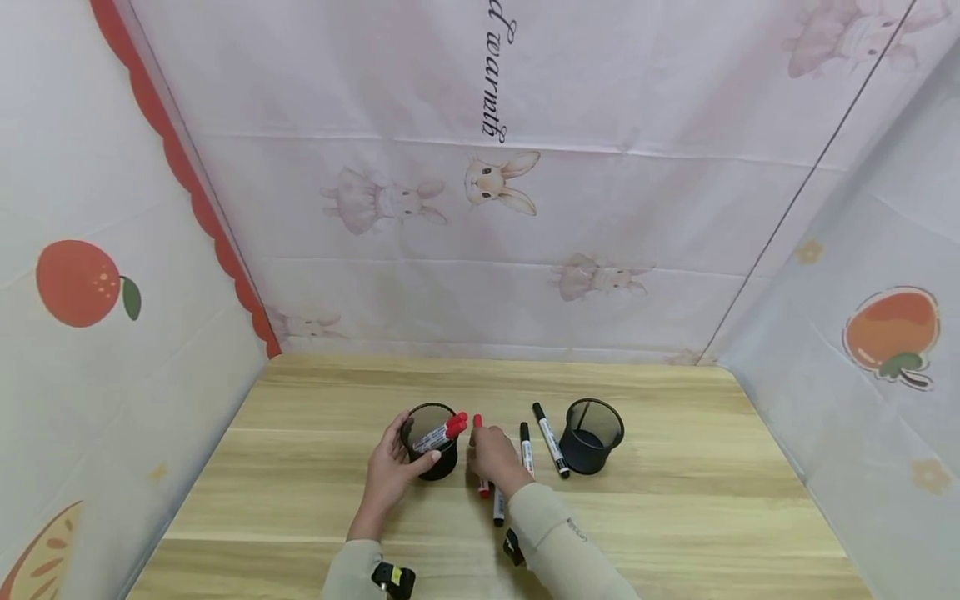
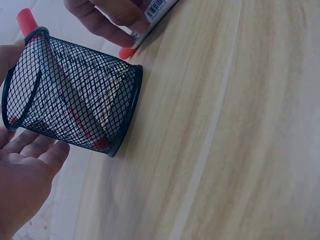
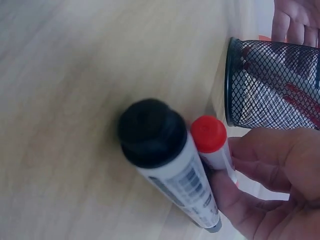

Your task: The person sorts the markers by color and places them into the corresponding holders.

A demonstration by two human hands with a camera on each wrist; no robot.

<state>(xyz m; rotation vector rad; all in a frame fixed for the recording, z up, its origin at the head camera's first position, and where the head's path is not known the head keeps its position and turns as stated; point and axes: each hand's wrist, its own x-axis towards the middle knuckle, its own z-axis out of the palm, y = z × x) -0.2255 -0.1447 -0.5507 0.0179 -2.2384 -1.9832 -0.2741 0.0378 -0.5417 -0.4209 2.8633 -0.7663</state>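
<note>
My left hand (image 1: 386,477) holds a black mesh pen cup (image 1: 441,470) on the left, thumb at its near rim and fingers around the far side. Red-capped markers (image 1: 437,437) lean inside the cup, their caps poking out over the rim. Just right of it, my right hand (image 1: 497,458) pinches another red marker (image 1: 483,492) between thumb and fingers, low over the table. In the right wrist view, the red end (image 3: 209,134) of that marker is beside a black marker (image 3: 182,182) lying on the table.
A second mesh cup (image 1: 587,457) stands at the right with no markers in it. Black markers (image 1: 551,440) lie between the two cups, one of them (image 1: 527,442) partly behind the right wrist. Printed cloth walls (image 1: 480,317) border the wooden table (image 1: 675,517).
</note>
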